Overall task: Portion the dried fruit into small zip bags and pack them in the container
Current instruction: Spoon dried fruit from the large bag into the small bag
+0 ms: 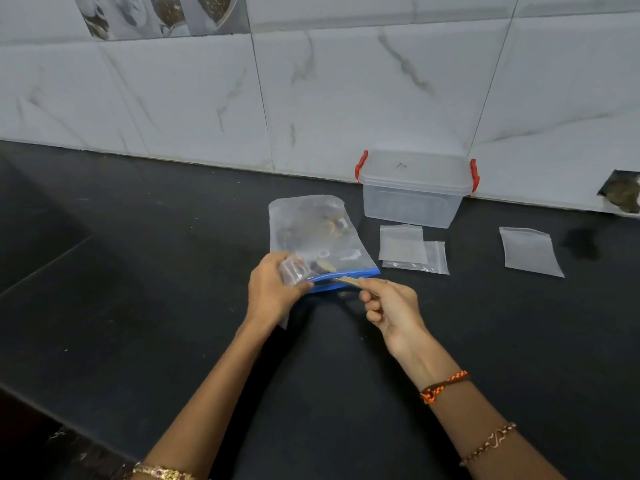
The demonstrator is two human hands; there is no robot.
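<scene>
A large clear zip bag [311, 233] with a blue seal strip lies on the black counter and holds dark and tan dried fruit. My left hand [272, 292] grips a small clear zip bag [292, 270] at the big bag's mouth. My right hand [391, 306] pinches a thin wooden stick [344, 279] whose tip reaches into the blue-edged mouth. A lidded clear container [414, 188] with red clips stands by the wall. Two small flat bags [403, 245] lie overlapping in front of the container, and another small bag [530, 252] lies further right.
The black counter [138, 271] runs back to a white marble-tile wall [346, 91]. A step edge crosses the counter at the left. A dark object [623, 195] shows at the far right by the wall.
</scene>
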